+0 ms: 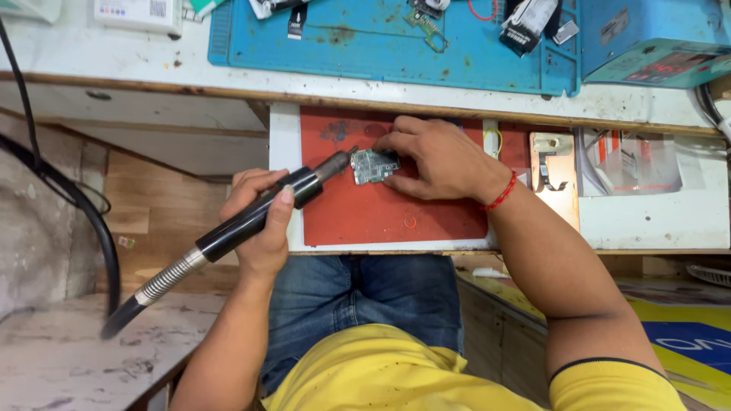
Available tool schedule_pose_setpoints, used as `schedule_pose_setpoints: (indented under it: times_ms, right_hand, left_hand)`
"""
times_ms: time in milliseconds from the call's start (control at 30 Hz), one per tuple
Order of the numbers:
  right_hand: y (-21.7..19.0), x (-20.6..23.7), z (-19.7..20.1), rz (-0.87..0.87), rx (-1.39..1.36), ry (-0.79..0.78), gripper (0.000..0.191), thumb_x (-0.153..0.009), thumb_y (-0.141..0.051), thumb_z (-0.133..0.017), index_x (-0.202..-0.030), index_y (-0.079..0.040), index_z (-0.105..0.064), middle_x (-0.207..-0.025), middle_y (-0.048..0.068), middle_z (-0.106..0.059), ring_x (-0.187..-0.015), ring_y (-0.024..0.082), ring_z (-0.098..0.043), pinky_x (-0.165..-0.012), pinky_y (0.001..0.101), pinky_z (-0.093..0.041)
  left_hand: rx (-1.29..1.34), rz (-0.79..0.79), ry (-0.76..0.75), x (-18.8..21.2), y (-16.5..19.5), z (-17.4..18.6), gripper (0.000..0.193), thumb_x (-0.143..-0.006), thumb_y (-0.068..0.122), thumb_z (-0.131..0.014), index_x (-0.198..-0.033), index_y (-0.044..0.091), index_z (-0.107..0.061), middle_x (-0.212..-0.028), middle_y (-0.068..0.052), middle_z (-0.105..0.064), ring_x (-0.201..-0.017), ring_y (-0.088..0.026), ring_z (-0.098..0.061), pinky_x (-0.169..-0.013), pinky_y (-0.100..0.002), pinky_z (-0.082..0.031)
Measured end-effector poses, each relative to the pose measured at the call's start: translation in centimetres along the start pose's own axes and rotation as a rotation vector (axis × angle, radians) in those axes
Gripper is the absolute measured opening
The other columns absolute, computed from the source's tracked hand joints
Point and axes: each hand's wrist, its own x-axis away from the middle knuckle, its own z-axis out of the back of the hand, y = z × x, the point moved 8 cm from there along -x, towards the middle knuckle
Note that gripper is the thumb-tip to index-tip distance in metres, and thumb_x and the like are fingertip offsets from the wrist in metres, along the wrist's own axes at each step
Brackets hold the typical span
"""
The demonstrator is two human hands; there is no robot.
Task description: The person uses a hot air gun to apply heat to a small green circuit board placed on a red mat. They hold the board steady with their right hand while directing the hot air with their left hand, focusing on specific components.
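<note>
A small green board (374,165) with tiny parts lies on a red mat (381,217) in the middle of the frame. The right hand (434,160) presses its fingers down on the board, pinning it flat. The left hand (263,221) is wrapped tight around a black tool (251,217); its metal tip touches the board's left edge. The mat sits in a white drawer (655,217). A blue mat (365,38) with small parts lies across the top.
</note>
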Motion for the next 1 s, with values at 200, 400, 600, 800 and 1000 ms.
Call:
schedule_pose_setpoints:
  times_ms: [200, 400, 600, 800, 1000]
  right_hand:
    - [-0.2, 0.1, 0.2, 0.035, 0.040, 0.068, 0.048, -0.076, -0.027, -0.079, -0.117, -0.004, -0.068, -0.097, 0.014, -0.061, -0.084, 0.036, -0.063, -0.072, 0.0453, -0.051]
    - [0.0, 0.4, 0.2, 0.044, 0.080, 0.053, 0.045, -0.083, -0.027, -0.081, -0.120, -0.005, -0.069, -0.096, 0.013, -0.060, -0.083, 0.034, -0.062, -0.071, 0.0447, -0.051]
    - [0.0, 0.2, 0.2, 0.036, 0.065, 0.040, 0.044, -0.084, -0.025, -0.081, -0.122, -0.005, -0.070, -0.094, 0.012, -0.060, -0.079, 0.030, -0.062, -0.069, 0.0426, -0.050]
    - [-0.8, 0.3, 0.2, 0.111, 0.100, 0.050, 0.043, -0.084, -0.024, -0.080, -0.122, -0.006, -0.070, -0.094, 0.010, -0.061, -0.082, 0.031, -0.062, -0.072, 0.0433, -0.050]
    - [-0.4, 0.3, 0.2, 0.034, 0.119, 0.057, 0.044, -0.086, -0.026, -0.081, -0.122, -0.004, -0.069, -0.093, 0.013, -0.060, -0.080, 0.033, -0.061, -0.070, 0.0440, -0.049]
  left_hand:
    - [-0.041, -0.081, 0.014, 0.0, 0.3, 0.0, 0.025, -0.095, 0.022, -0.071, -0.106, -0.001, -0.069, -0.104, -0.012, -0.066, -0.101, -0.025, -0.062, -0.097, -0.035, -0.049]
    - [-0.036, -0.148, -0.119, 0.3, 0.1, -0.4, 0.031, -0.096, 0.027, -0.073, -0.110, -0.001, -0.069, -0.102, -0.011, -0.068, -0.102, -0.024, -0.061, -0.095, -0.034, -0.049]
    - [-0.037, -0.130, -0.125, 0.1, 0.5, -0.6, 0.035, -0.097, 0.033, -0.075, -0.111, 0.001, -0.070, -0.101, -0.010, -0.070, -0.103, -0.022, -0.061, -0.095, -0.035, -0.051]
    - [-0.047, -0.194, -0.100, 0.1, 0.4, -0.5, 0.036, -0.099, 0.033, -0.074, -0.111, 0.000, -0.068, -0.105, -0.011, -0.070, -0.103, -0.021, -0.062, -0.096, -0.036, -0.050]
    - [-0.045, -0.097, -0.085, 0.3, -0.5, -0.1, 0.033, -0.100, 0.033, -0.072, -0.110, 0.001, -0.068, -0.105, -0.011, -0.070, -0.102, -0.020, -0.062, -0.094, -0.034, -0.052]
